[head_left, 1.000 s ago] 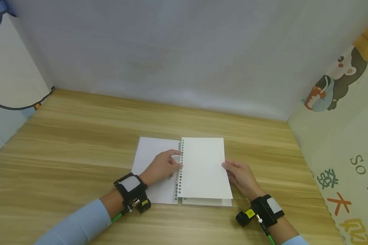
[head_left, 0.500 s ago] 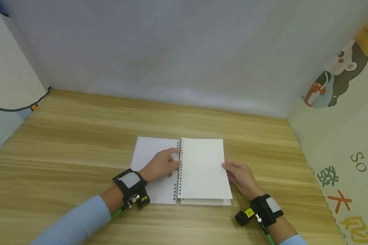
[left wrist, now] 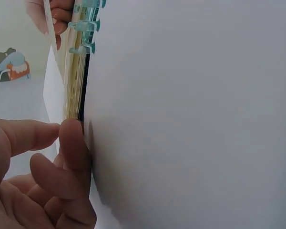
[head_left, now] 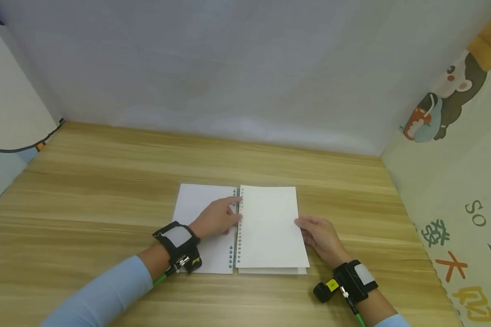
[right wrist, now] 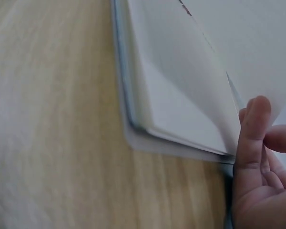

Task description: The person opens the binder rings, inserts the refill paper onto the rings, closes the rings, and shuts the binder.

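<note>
A loose-leaf notebook lies spread on the table, its white left cover beside a stack of pages. Over that stack is a white punched sheet of paper, raised slightly. My left hand reaches across the cover to the sheet's row of holes, thumb and forefinger appearing to pinch that edge; the exact contact is partly hidden. Pinched between my right thumb and fingers is the sheet's outer edge, with the right hand mostly beside the notebook. Teal binder rings stand along the spine in the left wrist view.
The wooden table runs back to a pale grey wall. At the right stands a cream panel with cartoon figures and lettering, and a printed white panel is at the left. Each wrist wears a black camera strap.
The raised sheet has come down a little, leaving a narrower strip of the page below showing. Both hands keep nearly the same grip; the whole view shifts slightly.
</note>
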{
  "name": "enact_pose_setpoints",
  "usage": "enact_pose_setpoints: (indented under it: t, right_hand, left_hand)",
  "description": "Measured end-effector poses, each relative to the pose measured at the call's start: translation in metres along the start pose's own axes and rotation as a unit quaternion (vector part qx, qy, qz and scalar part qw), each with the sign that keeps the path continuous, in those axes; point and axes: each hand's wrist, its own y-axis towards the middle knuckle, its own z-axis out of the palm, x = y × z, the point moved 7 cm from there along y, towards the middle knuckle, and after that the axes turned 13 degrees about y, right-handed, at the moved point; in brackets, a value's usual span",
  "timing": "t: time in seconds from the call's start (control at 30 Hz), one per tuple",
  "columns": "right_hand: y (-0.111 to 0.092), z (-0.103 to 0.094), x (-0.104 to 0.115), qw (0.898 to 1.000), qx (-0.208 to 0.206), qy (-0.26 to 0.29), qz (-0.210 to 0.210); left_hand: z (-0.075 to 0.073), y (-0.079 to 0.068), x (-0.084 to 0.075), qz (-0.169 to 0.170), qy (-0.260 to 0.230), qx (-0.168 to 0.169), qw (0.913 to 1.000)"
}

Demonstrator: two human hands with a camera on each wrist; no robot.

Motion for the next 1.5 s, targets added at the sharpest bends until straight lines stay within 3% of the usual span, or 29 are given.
enact_pose_setpoints:
  t: [1.13, 1.33, 1.5]
  right_hand:
    - [-0.002, 0.003, 0.001, 1.0, 0.009, 0.021, -0.001]
    - [-0.002, 0.002, 0.0, 0.999, 0.012, 0.03, -0.001]
    - [-0.003, 0.0, 0.002, 0.999, 0.012, 0.034, -0.003]
  left_hand:
    - [0.006, 0.016, 0.003, -0.005, 0.01, 0.02, 0.9997]
    - [0.001, 0.01, 0.001, 0.001, 0.005, 0.016, 0.9999]
    - [-0.006, -0.001, 0.001, 0.019, 0.038, -0.001, 0.9991]
